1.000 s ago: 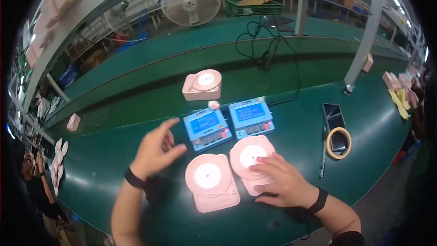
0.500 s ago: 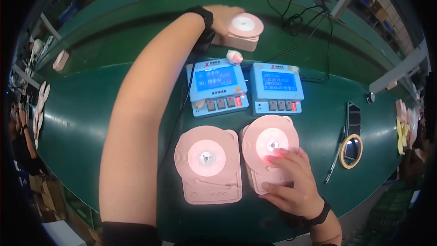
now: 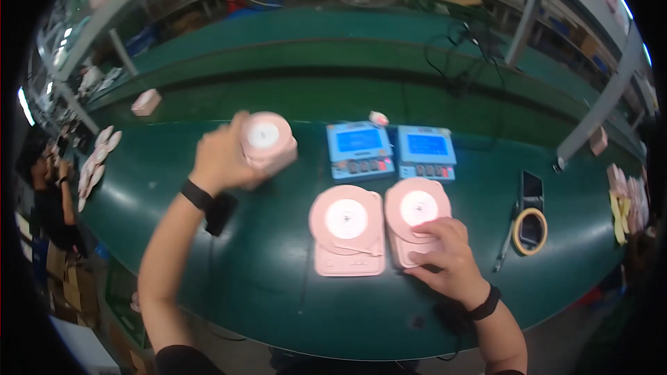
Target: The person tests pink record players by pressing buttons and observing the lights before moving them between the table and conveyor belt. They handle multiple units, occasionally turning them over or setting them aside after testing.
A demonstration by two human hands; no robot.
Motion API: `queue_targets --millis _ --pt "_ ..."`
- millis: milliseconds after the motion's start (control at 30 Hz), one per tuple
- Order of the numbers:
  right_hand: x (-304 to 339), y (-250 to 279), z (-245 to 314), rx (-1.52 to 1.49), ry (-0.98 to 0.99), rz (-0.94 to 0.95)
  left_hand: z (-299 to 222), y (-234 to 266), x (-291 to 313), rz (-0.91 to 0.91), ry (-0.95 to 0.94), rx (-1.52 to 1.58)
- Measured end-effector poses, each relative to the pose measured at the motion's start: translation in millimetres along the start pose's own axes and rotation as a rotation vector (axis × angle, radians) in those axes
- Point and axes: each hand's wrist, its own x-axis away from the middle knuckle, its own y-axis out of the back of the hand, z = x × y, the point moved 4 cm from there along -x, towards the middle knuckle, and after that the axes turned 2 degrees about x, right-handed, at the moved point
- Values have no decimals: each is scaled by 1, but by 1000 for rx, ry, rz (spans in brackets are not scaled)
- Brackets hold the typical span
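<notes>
My left hand (image 3: 221, 156) is closed around a pink record-player-shaped device (image 3: 265, 137) with a white disc centre, held up tilted over the left part of the table. A second pink record player (image 3: 347, 221) lies flat in front of me, with no hand on it. Close to its right lies a third record player (image 3: 419, 207). On that one's near right corner, my right hand (image 3: 450, 253) grips with bent fingers and the thumb on the near side. Behind them stand two blue test boxes, one on the left (image 3: 360, 143) and one on the right (image 3: 426, 146), with lit screens.
To the right lie a phone-like dark device (image 3: 532, 187), a tape roll (image 3: 517, 236) and a thin pen-like tool (image 3: 504, 253). A pink box (image 3: 146, 102) sits on the back ledge. Pink plush pieces (image 3: 97, 167) lie at the left edge, near another person (image 3: 52, 198).
My left hand has brought its record player from the back ledge, leftward and nearer to me. The view has tilted up. My right hand stays on the right-hand record player.
</notes>
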Motion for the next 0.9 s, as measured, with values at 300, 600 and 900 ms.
queue_targets --millis 300,600,900 --pt "22 5 -1 -49 -32 -70 -34 2 87 563 68 542" --pt "8 1 0 1 -67 -34 -21 -34 91 723 -230 876" --pt "12 25 -41 -57 -148 -49 -20 -35 94 703 -309 1041"
